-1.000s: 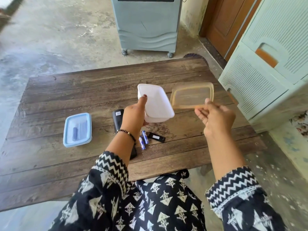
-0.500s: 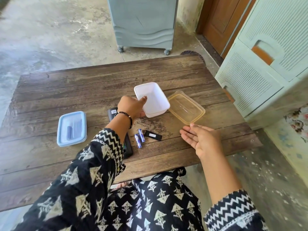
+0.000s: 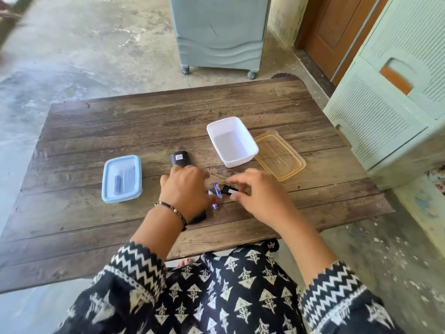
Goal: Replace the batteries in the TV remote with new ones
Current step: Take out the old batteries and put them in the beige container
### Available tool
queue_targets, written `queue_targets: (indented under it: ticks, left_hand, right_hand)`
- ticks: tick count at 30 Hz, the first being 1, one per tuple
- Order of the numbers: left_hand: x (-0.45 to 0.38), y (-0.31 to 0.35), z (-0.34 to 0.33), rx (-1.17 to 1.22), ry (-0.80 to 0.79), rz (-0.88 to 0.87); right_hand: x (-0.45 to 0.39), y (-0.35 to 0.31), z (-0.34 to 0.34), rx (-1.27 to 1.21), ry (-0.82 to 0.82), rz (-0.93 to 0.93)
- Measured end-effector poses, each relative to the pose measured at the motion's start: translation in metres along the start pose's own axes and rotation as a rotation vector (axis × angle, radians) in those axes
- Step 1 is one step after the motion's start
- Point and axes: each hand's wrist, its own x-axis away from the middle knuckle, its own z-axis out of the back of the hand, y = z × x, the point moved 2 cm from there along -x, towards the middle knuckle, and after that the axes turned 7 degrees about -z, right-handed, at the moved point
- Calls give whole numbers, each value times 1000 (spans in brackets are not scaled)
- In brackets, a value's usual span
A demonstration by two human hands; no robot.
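Both hands are down over the middle of the wooden table (image 3: 154,116). Her left hand (image 3: 186,189) lies palm-down across the black remote (image 3: 180,159), whose far end sticks out toward twelve o'clock from under the knuckles while a dark bit of the near end shows by the beaded bracelet (image 3: 172,209); whether the fingers curl round the remote or merely rest on it, I cannot tell. Her right hand (image 3: 258,198) hovers just at three o'clock from the left one, fingers loosely bent and spread, the tips near the small black battery cover (image 3: 230,189); motion blur keeps me from telling whether they touch or pinch it.

Between the two hands lie two blue-and-white batteries (image 3: 216,194), side by side on the planks, partly hidden by the left hand.

At ten o'clock from the hands sits a blue-lidded box (image 3: 121,178), closed, with a dark shape showing faintly through the lid. At one o'clock stands an open white tub (image 3: 232,142), and touching its right side lies a clear amber lid (image 3: 280,155), flat on the table.

Beyond the table's far edge stands a grey cooler on wheels (image 3: 219,32), and at two o'clock a pale green plastic cabinet (image 3: 390,104).
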Motion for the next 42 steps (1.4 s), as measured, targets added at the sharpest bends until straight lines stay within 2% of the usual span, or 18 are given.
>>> queue_targets:
  ticks: [2, 4, 10, 15, 18, 21, 24, 35, 40, 42]
  left_hand:
    - [8, 0, -7, -125, -48, -23]
    - [10, -1, -13, -175, -30, -53]
    - [9, 0, -19, -219, 35, -94]
    - [9, 0, -23, -223, 52, -114]
    - [10, 0, -16, -197, 64, -111]
    - [-6, 4, 6, -93, 116, -125]
    - [-39, 14, 26, -60, 136, -157]
    - [-112, 24, 15, -119, 65, -138]
    - [-117, 27, 6, -122, -36, -99]
    - [-112, 28, 8, -98, -31, -92]
  right_hand:
    - [-7, -9, -7, 201, -71, 51]
    - [-12, -14, -12, 301, -150, 57]
    - [-23, -17, -15, 302, -244, 22]
    - [-29, -19, -15, 325, -209, 94]
    - [-30, -15, -5, 254, -190, 87]
    - [-41, -9, 19, 151, -87, 55]
    - [-63, -1, 42, 181, 21, 30]
    - [-113, 3, 32, 488, 5, -1]
    - [-121, 2, 24, 543, 2, 22]
    - [-120, 1, 27, 488, -8, 18]
